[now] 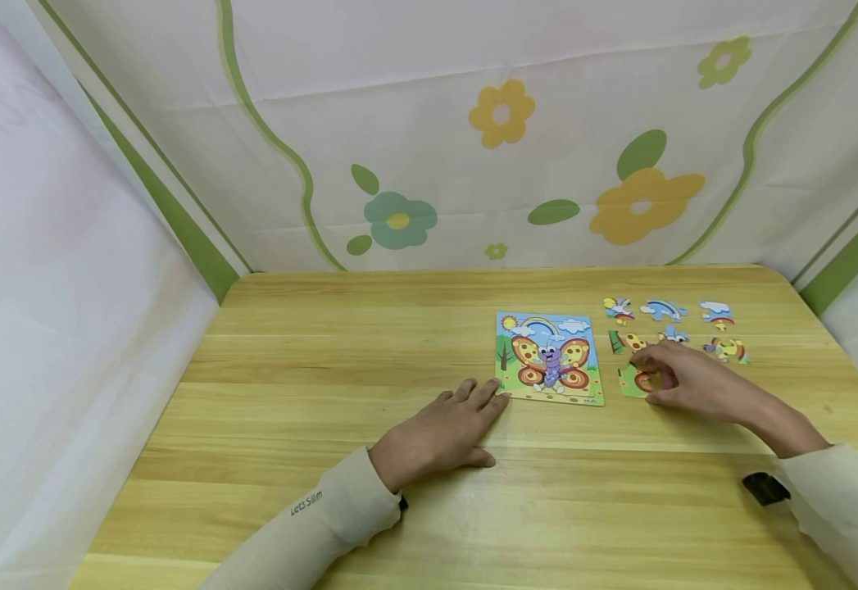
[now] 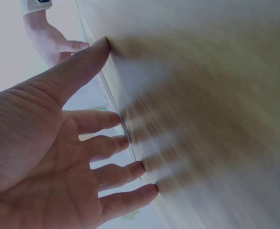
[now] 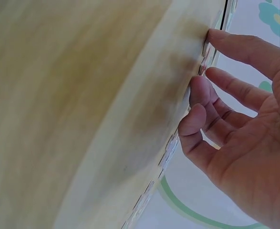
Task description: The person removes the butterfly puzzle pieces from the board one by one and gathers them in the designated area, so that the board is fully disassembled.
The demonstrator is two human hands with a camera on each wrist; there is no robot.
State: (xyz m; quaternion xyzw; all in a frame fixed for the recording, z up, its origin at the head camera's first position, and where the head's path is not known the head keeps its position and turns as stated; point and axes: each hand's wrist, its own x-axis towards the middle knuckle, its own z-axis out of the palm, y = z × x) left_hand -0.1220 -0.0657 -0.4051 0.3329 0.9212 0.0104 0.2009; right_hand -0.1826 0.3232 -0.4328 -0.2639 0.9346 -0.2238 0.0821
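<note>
A square butterfly picture board (image 1: 547,358) lies flat on the wooden table. My left hand (image 1: 443,434) rests palm down with fingers spread, its fingertips at the board's lower left corner. Just right of the board lies a green and red puzzle piece (image 1: 629,383). My right hand (image 1: 694,381) pinches this piece between thumb and index finger at its edges, the other fingers bent. In the right wrist view the thumb (image 3: 244,47) reaches down to the tabletop, and the piece is barely visible edge-on. The hand may hide further pieces under it.
Several loose puzzle pieces lie in rows beyond the right hand, among them a rainbow piece (image 1: 663,310), a cloud piece (image 1: 716,311) and a tree piece (image 1: 624,342). A flower-printed curtain (image 1: 443,147) stands behind the table's far edge, with white fabric (image 1: 52,270) at left.
</note>
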